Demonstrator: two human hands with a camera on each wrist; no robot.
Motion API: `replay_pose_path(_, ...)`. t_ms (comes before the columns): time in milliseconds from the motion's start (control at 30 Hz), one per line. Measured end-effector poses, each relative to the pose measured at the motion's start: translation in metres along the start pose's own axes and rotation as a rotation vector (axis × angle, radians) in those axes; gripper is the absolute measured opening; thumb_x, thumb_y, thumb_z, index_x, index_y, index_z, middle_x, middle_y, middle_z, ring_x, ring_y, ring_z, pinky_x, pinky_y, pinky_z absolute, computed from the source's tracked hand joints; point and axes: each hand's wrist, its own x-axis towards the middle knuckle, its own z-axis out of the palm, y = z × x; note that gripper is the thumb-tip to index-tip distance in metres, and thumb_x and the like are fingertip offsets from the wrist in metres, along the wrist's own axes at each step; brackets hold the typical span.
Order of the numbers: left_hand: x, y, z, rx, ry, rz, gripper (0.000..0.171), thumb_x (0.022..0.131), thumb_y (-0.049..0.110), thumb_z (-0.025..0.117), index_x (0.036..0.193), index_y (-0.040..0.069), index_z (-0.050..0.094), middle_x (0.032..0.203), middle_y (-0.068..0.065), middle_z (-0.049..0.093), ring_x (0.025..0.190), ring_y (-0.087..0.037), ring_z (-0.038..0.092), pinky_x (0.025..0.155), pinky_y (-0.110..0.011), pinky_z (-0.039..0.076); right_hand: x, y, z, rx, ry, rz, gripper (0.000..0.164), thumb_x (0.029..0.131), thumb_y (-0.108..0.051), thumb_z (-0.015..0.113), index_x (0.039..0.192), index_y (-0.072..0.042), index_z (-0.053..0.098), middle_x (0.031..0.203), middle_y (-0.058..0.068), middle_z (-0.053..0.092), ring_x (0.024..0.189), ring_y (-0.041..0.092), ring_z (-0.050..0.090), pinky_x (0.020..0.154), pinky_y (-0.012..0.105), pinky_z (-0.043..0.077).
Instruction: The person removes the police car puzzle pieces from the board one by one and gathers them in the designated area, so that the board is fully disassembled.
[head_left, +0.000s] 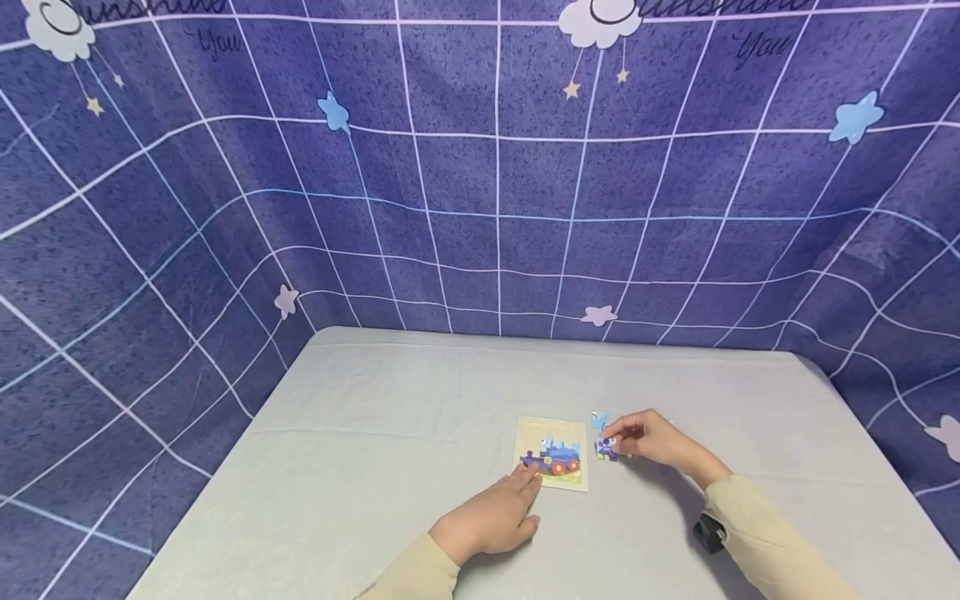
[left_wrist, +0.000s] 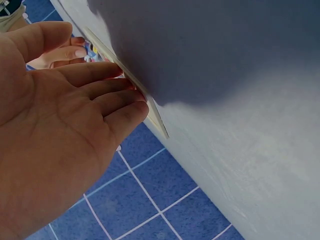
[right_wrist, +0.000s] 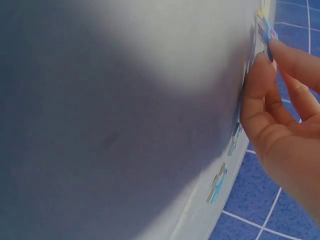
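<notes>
Lower centre: left hand (head_left: 491,517) flat, fingers straight, tips touching puzzle board (head_left: 551,452) edge. Just right — right hand (head_left: 651,437) pinching a piece (head_left: 604,447) beside the board, on the table (head_left: 375,433).

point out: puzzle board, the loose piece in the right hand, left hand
puzzle board (head_left: 551,454), head view: on the truck picture at its middle.
loose piece (head_left: 603,448), head view: on its blue lower part, beside the fingertips pinching it.
left hand (head_left: 491,517), head view: on the back of the hand, fingers straight, touching the board's near edge.
</notes>
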Motion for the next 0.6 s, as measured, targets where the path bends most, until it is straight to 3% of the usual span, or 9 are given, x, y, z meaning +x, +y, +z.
replay_pose_path(367,-0.0010,0.0010,-0.0025,0.004,-0.004,0.003,0.056,0.099,0.031,0.049,0.145,-0.001,0.039,0.155,-0.014,0.030,0.144,-0.025,0.025,0.115,-0.034,0.028,0.0023,0.0012,0.0038,-0.096,0.053,-0.028,0.021,0.076,0.010,0.067,0.098,0.010,0.069,0.083,0.017,0.065,0.057,0.004,0.051,0.050,0.021,0.049)
replay_pose_path(600,-0.0011,0.0024,-0.0027,0.008,-0.003,-0.003,0.056,0.099,0.032,0.049,0.145,0.000,0.040,0.154,-0.013,0.031,0.144,-0.024,0.025,0.114,-0.033,0.028,0.0017,0.0018,0.0070,-0.152,0.084,-0.059,0.018,0.075,0.008,0.070,0.094,0.008,0.071,0.082,0.012,0.064,0.065,0.005,0.052,0.055,0.020,0.049)
